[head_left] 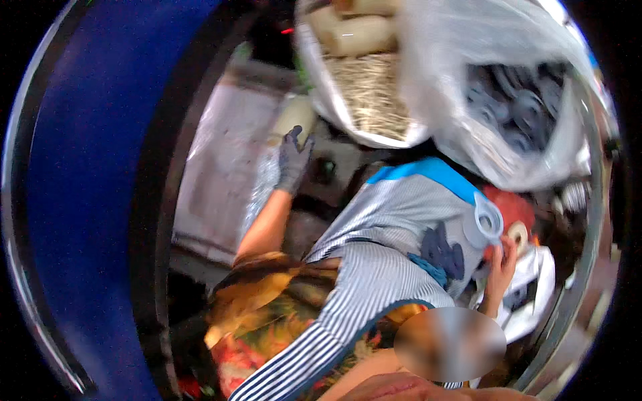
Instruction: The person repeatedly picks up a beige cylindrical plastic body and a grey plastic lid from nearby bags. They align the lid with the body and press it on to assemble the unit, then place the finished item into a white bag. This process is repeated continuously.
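Over there, one wide fisheye looks down from the person's head, close above striped apron (378,267), left hand (293,158) and right hand (499,274).

Ring: pale blue-grey, round, open centre, short collar; tilted, opening facing up and right, lower tab between fingers of right hand (503,266), at right edge of striped apron (401,194); ring (475,232) whole.
Cylinder (298,115): cream, blurred, slanting, just beside white sack (321,87), near end at gloved left hand (293,162).
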`<state>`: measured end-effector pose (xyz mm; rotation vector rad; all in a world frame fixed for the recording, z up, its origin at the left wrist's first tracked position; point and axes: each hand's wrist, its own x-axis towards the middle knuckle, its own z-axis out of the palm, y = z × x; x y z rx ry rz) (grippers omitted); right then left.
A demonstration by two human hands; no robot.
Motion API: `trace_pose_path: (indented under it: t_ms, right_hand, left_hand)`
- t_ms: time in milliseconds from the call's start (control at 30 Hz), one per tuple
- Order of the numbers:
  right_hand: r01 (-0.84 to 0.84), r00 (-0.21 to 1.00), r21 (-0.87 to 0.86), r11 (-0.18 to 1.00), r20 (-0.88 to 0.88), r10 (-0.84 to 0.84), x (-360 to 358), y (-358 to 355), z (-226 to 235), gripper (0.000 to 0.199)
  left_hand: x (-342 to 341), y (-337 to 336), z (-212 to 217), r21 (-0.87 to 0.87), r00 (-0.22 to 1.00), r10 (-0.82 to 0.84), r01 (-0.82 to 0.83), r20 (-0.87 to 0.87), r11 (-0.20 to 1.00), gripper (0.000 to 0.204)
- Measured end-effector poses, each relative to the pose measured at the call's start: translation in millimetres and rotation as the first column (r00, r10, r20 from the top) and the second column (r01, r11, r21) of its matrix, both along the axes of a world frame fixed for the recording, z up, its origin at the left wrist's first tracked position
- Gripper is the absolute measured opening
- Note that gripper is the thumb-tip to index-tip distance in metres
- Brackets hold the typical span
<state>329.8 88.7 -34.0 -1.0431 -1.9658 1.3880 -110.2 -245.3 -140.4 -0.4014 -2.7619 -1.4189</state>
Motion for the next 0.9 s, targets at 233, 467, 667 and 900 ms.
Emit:
trace_pose_path:
  t_ms: [233,467,667,900]
  right_hand:
    - [-0.146,0.979,-0.033,0.989,0.138,0.149,11.3,7.9,-39.2,0.028]
    - [-0.256,0.897,0.030,0.966,0.381,0.226,3.9,2.2,-6.4,0.035]
    - [-0.212,0.884,0.359,0.909,0.467,0.022,-22.5,-24.3,65.1,0.041]
    - [-0.526,0.813,0.262,0.809,-0.123,0.569,-158.3,-52.2,70.1,0.113]
  left_hand:
    - [-22.2,-78.8,-34.9,-0.293,0.879,0.426,-0.474,-0.215,0.831,0.080]
    - [-151.8,-95.2,-179.0,-0.109,0.866,0.269,-0.247,0.421,0.963,0.062]
    - [-52.9,-13.4,9.3,0.845,0.865,0.056,-0.499,0.498,0.193,0.053]
    - [78.7,14.2,68.1,0.923,0.500,-0.788,-0.316,0.358,0.219,0.044]
